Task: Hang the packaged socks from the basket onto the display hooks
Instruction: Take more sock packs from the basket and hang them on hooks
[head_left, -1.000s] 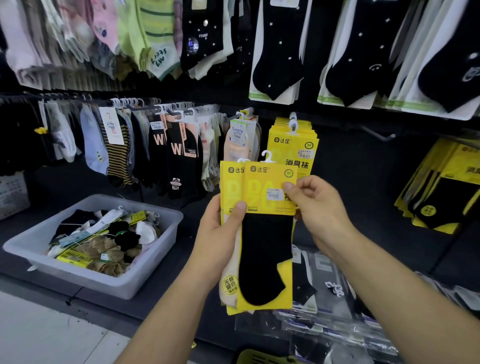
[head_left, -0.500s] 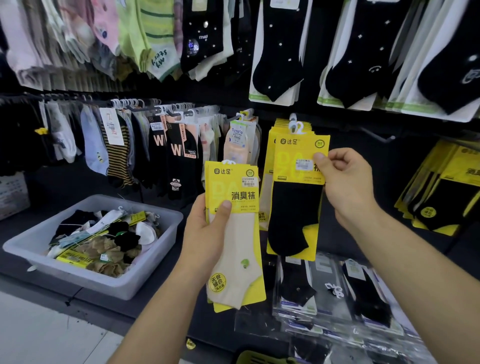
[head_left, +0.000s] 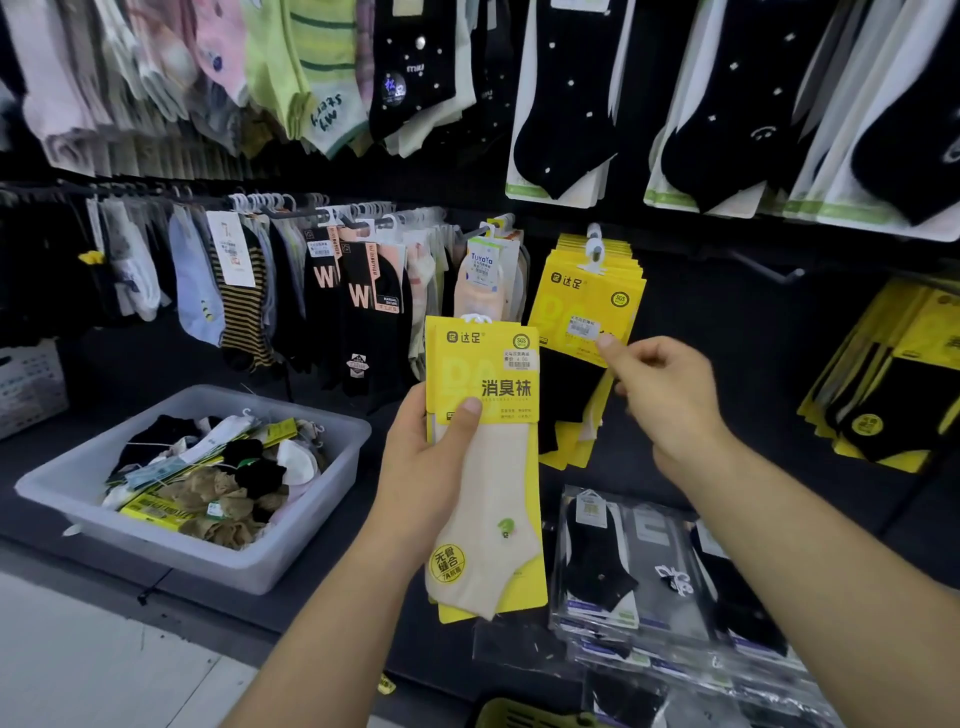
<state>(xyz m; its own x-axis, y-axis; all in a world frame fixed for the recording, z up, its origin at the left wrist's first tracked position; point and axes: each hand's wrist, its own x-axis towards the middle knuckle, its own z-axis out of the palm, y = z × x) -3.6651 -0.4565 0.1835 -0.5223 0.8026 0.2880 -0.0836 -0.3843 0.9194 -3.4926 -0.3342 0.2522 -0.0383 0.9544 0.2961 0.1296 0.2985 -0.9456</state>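
Observation:
My left hand (head_left: 415, 473) grips a yellow-carded pack of beige socks (head_left: 485, 467) upright in front of the display, thumb across its front. A matching yellow pack of black socks (head_left: 582, 306) hangs at the front of a stack on a display hook (head_left: 595, 248). My right hand (head_left: 665, 400) is just right of it, thumb and forefinger pinching the card beside its price label. The translucent white basket (head_left: 67, 491) sits on the shelf at lower left, holding several loose and packaged socks.
An empty hook (head_left: 774, 270) juts out right of the yellow stack. More yellow packs (head_left: 883, 395) hang at far right. Clear-bagged socks (head_left: 649, 561) lie stacked below my right arm. Rows of hanging socks (head_left: 332, 291) fill the left rail and the upper wall.
My right hand lifted the black-sock pack off the beige one, carried it up and right, and it now hangs on the hook. My left hand kept hold of the beige pack.

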